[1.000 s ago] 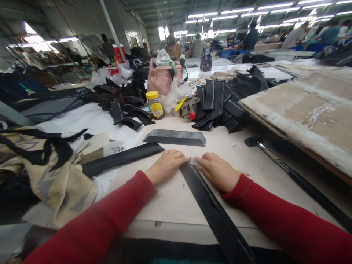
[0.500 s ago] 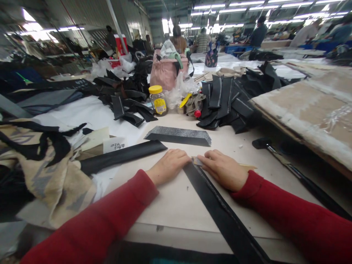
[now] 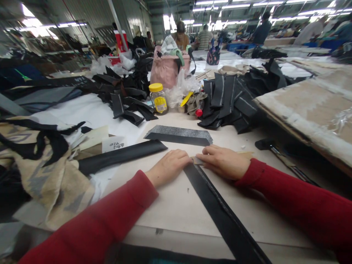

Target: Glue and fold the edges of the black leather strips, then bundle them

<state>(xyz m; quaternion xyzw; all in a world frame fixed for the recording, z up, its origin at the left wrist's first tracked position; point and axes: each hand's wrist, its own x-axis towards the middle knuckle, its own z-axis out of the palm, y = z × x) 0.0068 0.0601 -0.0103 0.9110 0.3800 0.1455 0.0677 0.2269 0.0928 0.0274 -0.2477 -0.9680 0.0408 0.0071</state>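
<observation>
Head view: the left hand (image 3: 171,167) and right hand (image 3: 226,162), fingers bunched, flanked the far end of a black strip (image 3: 220,211) on the tabletop (image 3: 170,209); whether either gripped it was unclear.

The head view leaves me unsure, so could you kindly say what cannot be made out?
Head view, near end of the long black strip: cut off by the bottom edge.
Head view, full shape of the small pale piece: partly covered by the right hand.
Head view, underside of the left hand: hidden by its back.
Head view, wording on the yellow-lidded jar: too small and blurred.
</observation>
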